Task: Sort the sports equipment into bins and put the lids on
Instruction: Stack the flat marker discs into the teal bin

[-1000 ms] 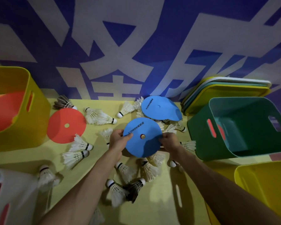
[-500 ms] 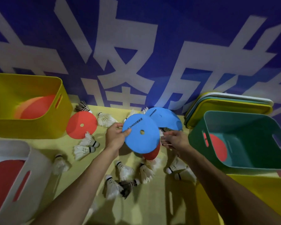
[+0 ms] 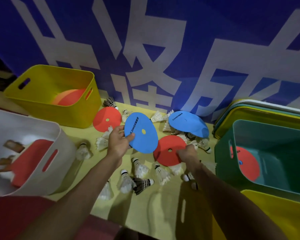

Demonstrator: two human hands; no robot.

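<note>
Blue disc (image 3: 141,132) pinched by left hand (image 3: 119,142); right hand (image 3: 187,154), at 3 o'clock, grips red disc (image 3: 169,150).

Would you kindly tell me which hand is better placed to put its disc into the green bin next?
Right, probably. The right hand grips the red disc and is nearer the green bin; the left hand holds the blue disc farther away.
</note>
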